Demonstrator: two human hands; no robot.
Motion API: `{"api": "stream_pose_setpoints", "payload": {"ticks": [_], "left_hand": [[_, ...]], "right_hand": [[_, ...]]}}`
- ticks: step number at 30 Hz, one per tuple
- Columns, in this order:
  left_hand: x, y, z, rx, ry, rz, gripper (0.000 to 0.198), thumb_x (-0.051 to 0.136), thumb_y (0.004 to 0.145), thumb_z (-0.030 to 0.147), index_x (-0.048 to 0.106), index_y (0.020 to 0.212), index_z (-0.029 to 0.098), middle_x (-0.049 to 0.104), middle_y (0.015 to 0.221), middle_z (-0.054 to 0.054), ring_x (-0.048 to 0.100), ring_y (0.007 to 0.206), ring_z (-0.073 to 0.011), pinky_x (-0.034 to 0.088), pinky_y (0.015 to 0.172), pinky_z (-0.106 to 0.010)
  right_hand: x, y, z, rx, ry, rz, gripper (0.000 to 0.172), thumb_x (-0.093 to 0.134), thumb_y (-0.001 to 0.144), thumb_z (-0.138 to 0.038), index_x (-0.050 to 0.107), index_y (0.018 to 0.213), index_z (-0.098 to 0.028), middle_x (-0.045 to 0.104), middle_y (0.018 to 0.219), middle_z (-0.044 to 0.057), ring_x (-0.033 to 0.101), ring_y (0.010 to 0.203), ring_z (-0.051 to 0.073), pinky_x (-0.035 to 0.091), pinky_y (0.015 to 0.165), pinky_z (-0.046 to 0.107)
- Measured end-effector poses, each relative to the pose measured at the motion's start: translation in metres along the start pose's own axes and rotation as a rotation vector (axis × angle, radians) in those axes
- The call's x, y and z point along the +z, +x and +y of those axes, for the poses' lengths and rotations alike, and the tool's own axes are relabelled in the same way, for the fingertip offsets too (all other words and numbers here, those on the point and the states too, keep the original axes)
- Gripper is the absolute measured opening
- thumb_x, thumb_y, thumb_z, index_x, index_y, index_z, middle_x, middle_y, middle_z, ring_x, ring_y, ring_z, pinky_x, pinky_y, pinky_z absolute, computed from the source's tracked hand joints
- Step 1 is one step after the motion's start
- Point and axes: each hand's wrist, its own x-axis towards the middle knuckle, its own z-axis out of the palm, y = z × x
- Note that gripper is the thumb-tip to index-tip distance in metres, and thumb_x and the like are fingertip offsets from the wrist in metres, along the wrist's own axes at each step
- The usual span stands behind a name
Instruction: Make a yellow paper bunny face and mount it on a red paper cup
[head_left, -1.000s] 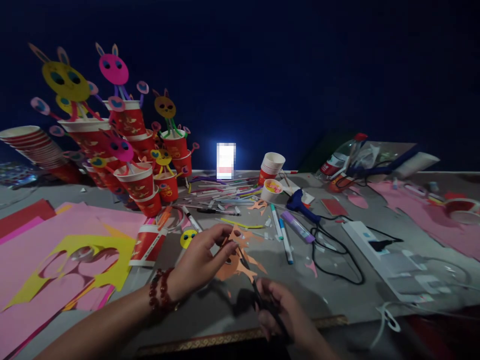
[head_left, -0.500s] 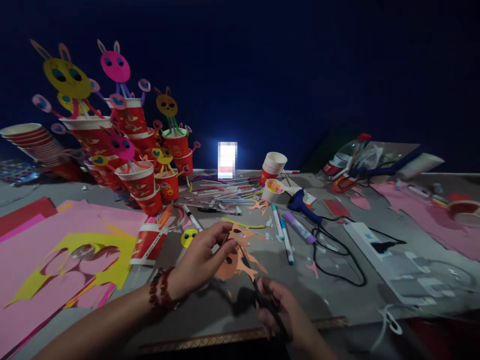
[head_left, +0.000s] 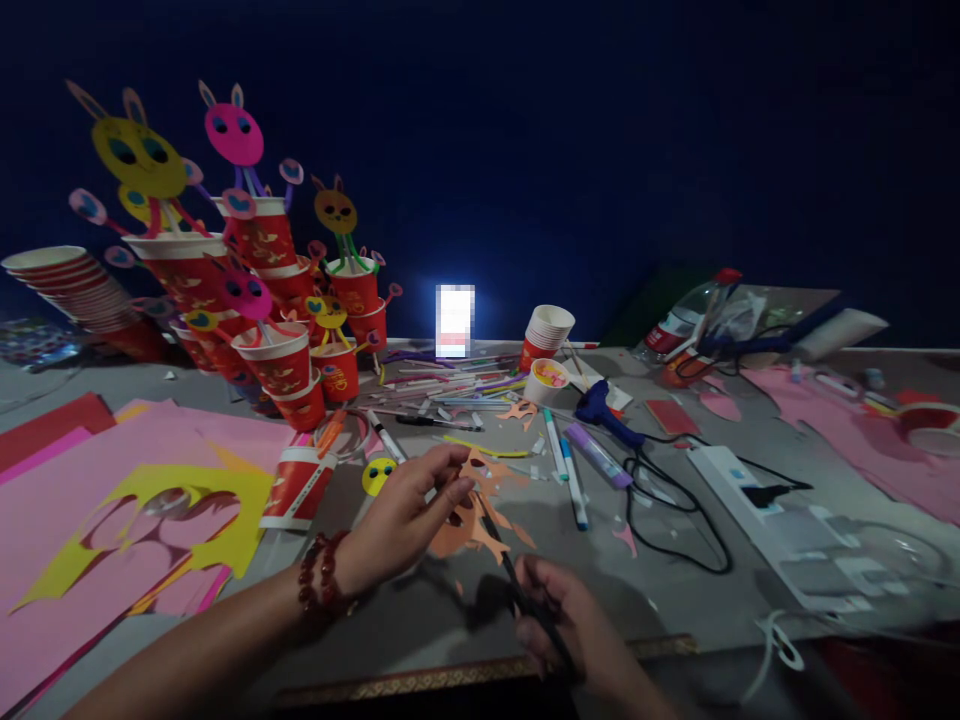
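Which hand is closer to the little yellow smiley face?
Left. The left hand is right beside the yellow face, overlapping its edge in view. The right hand, holding scissors, is farther off, to its right and closer to the table's near edge.

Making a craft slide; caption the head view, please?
Right hand holds scissors to orange paper in the left hand, over a cluttered table.

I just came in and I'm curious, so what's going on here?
Someone's left hand pinches orange paper, and the right hand holds black scissors with the blades at the paper. It's too dark to tell whether they are mid-snip. On the left, paper bunnies stand up out of red cups. Markers and a blue glue gun lie beyond the right hand.
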Motion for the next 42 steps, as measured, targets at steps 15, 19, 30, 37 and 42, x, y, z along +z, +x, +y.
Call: {"api": "stream_pose_setpoints", "payload": {"ticks": [15, 19, 30, 37, 42], "left_hand": [[-0.003, 0.001, -0.006, 0.029, 0.111, -0.017, 0.029, 0.049, 0.096, 0.037, 0.056, 0.119, 0.02, 0.06, 0.082, -0.001, 0.062, 0.07, -0.014, 0.055, 0.06, -0.021], [-0.003, 0.001, -0.004, 0.035, 0.119, -0.024, 0.03, 0.049, 0.096, 0.037, 0.057, 0.118, 0.019, 0.062, 0.084, -0.002, 0.062, 0.069, -0.0142, 0.055, 0.06, -0.022], [-0.004, 0.003, -0.006, 0.031, 0.139, -0.009, 0.032, 0.051, 0.096, 0.038, 0.056, 0.12, 0.019, 0.065, 0.083, -0.002, 0.064, 0.069, -0.0142, 0.053, 0.061, -0.023], [-0.004, 0.002, -0.006, 0.037, 0.181, -0.002, 0.032, 0.05, 0.096, 0.039, 0.058, 0.119, 0.019, 0.065, 0.08, -0.001, 0.064, 0.068, -0.0141, 0.053, 0.06, -0.023], [-0.004, 0.002, -0.005, 0.051, 0.155, -0.011, 0.028, 0.049, 0.097, 0.035, 0.057, 0.119, 0.02, 0.064, 0.078, 0.001, 0.064, 0.065, -0.0126, 0.053, 0.061, -0.021]], "right_hand": [[-0.01, 0.004, 0.008, -0.025, -0.041, -0.056, 0.063, 0.079, 0.054, -0.065, 0.036, 0.071, -0.023, 0.039, 0.053, -0.013, 0.037, 0.036, 0.002, 0.035, 0.035, 0.015], [-0.011, 0.004, 0.007, -0.024, -0.093, -0.036, 0.06, 0.081, 0.054, -0.059, 0.036, 0.068, -0.023, 0.039, 0.052, -0.012, 0.036, 0.036, 0.003, 0.035, 0.037, 0.016], [-0.008, -0.004, -0.022, -0.083, -0.331, 0.031, 0.04, 0.075, 0.06, -0.035, 0.038, 0.065, -0.021, 0.034, 0.06, -0.009, 0.031, 0.057, 0.008, 0.026, 0.05, 0.02], [-0.008, -0.003, -0.023, -0.086, -0.389, 0.037, 0.041, 0.075, 0.062, -0.041, 0.039, 0.067, -0.021, 0.035, 0.062, -0.008, 0.031, 0.06, 0.011, 0.026, 0.053, 0.021], [-0.008, -0.002, -0.022, -0.073, -0.384, 0.05, 0.044, 0.075, 0.062, -0.046, 0.039, 0.066, -0.022, 0.036, 0.061, -0.008, 0.032, 0.059, 0.011, 0.026, 0.053, 0.022]]}}
